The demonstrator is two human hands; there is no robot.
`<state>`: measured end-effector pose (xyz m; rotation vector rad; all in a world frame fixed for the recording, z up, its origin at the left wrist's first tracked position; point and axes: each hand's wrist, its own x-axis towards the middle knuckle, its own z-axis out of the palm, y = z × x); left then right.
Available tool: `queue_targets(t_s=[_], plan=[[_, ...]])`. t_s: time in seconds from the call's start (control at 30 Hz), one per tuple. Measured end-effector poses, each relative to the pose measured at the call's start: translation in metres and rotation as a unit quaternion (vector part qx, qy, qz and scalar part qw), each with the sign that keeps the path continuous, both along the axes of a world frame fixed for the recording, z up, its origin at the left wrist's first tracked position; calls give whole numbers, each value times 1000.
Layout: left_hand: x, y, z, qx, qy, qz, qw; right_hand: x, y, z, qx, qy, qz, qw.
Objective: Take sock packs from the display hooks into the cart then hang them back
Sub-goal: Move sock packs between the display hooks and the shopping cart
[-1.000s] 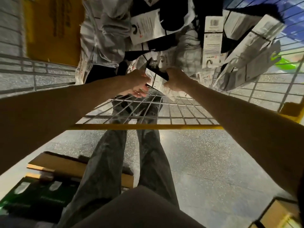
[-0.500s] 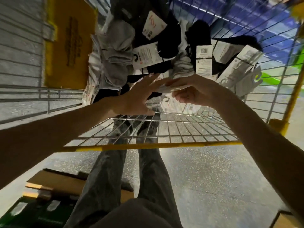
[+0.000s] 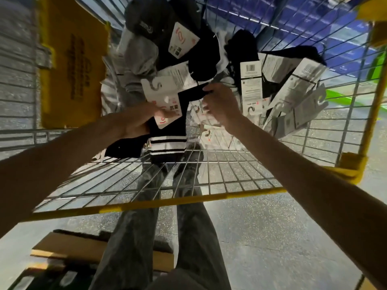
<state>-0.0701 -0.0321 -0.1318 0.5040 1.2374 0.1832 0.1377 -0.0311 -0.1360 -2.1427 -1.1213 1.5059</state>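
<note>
A black sock pack [image 3: 167,143] with white stripes and a white hook card hangs just above the floor of the wire cart [image 3: 219,181]. My left hand [image 3: 142,120] grips it from the left, thumb lying on the card. My right hand [image 3: 222,105] pinches the pack's black upper end. Behind both hands lies a pile of sock packs [image 3: 184,49] in grey, black and white, and several carded packs [image 3: 293,84] lean against the cart's right wall.
The cart has a yellow front rim [image 3: 167,203] and a yellow flap [image 3: 73,59] on its left wall. Cardboard boxes [image 3: 83,248] lie on the speckled floor at lower left, beside my legs [image 3: 167,237]. Blue shelving [image 3: 314,28] shows beyond the cart.
My hands were at a small white carded pack, left hand briefly open. Now both hold the black striped pack, raised off the pile. The view has tilted further into the cart.
</note>
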Motion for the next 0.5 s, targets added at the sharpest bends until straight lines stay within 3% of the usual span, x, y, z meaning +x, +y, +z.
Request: queue_targets(t_s=[0.07, 0.17, 0.27, 0.5], plan=[[-11, 3, -7, -17, 31, 23, 999, -10, 10, -18, 109, -116, 192, 968], [-19, 4, -9, -23, 62, 30, 997, -32, 27, -38, 195, -284, 410, 844], [-23, 5, -4, -18, 87, 13, 996, -49, 36, -51, 271, -407, 449, 748], [-29, -2, 4, -17, 96, 62, 993, -39, 45, -52, 284, -482, 478, 677]])
